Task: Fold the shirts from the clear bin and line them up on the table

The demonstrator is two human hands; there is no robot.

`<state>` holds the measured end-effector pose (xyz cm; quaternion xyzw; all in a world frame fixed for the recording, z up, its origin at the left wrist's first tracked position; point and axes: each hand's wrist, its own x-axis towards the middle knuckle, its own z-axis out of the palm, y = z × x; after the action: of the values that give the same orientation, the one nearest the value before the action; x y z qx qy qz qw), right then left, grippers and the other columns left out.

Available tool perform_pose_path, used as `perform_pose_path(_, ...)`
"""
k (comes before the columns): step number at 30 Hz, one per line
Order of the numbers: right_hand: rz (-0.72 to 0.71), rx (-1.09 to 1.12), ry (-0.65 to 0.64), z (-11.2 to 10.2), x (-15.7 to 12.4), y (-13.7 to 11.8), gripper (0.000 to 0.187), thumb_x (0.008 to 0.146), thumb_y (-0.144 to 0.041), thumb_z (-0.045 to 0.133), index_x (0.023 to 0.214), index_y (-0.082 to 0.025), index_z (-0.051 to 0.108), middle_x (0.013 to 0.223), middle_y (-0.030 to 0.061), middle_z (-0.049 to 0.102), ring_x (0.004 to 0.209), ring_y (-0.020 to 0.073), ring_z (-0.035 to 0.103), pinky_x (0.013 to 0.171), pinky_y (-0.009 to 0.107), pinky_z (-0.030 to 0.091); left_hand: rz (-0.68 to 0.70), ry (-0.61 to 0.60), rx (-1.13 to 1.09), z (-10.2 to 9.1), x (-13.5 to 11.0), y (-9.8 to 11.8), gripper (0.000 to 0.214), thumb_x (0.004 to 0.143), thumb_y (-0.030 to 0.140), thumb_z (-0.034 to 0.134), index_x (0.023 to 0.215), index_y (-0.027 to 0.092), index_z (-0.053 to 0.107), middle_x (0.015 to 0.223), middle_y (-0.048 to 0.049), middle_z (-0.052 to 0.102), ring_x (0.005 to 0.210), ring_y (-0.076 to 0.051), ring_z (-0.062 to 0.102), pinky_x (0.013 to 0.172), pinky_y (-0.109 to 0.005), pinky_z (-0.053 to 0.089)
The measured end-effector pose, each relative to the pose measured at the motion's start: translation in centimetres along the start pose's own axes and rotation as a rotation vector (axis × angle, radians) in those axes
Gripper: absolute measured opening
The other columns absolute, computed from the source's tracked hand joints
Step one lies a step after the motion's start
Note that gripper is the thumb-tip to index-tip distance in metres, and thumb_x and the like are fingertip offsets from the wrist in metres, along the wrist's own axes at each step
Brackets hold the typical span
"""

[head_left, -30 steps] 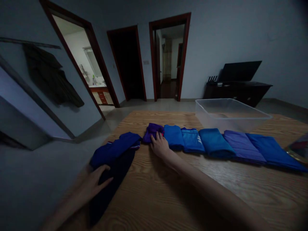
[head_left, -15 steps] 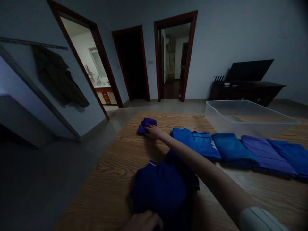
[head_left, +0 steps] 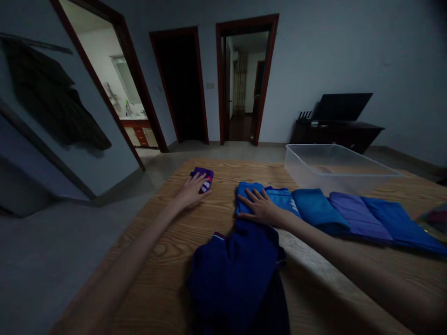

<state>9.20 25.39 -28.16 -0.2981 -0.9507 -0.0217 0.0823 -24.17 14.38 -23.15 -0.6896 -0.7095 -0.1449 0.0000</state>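
Note:
My left hand (head_left: 192, 190) rests with its fingers spread on a small folded purple cloth (head_left: 206, 180), which has a pink and white print, at the table's far left. My right hand (head_left: 260, 207) lies flat, fingers apart, on a folded blue garment (head_left: 244, 190) at the left end of a row. Nearer to me a dark navy garment (head_left: 230, 279) lies crumpled, with white-edged trim; neither hand holds it. To the right along the row are a blue garment with white marks (head_left: 281, 199), a teal one (head_left: 317, 211), a purple one (head_left: 359, 216) and another blue one (head_left: 405, 225).
A clear plastic bin (head_left: 338, 174) stands behind the row on the wooden table (head_left: 157, 251). Something colourful in clear wrapping (head_left: 435, 216) shows at the right edge. Beyond are doorways, a TV (head_left: 344, 107) on a dark cabinet and a hanging coat (head_left: 52, 93).
My right hand has left the purple cloth and moved right onto the blue garment. From the navy garment, my left hand has reached forward onto the purple cloth, whose print now shows.

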Motion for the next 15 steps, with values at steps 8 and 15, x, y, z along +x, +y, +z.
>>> perform_pose_path(8, -0.004, 0.120, -0.001, 1.4, 8.5, -2.3, 0.087, 0.103, -0.079, 0.042, 0.163, -0.016, 0.046, 0.173, 0.0251, 0.033, 0.162, 0.0445, 0.026, 0.123, 0.076, 0.022, -0.078, -0.108, 0.045, 7.6, 1.4, -5.0, 0.080, 0.105, 0.073, 0.038, 0.171, 0.029, 0.033, 0.179, -0.0086, 0.024, 0.166, -0.035, 0.021, 0.132, -0.061, 0.018)
perform_pose_path(15, -0.025, 0.144, 0.037, 0.4, 15.6, -5.8, 0.077, 0.112, -0.067, 0.027, 0.160, -0.009, 0.041, 0.162, 0.0246, 0.049, 0.151, 0.0318, 0.047, 0.124, 0.053, 0.035, -0.115, -0.026, -0.004, 8.9, 2.4, -4.0, 0.079, 0.108, 0.071, 0.026, 0.174, 0.028, 0.024, 0.179, -0.0093, 0.027, 0.166, -0.033, 0.020, 0.132, -0.061, 0.016)
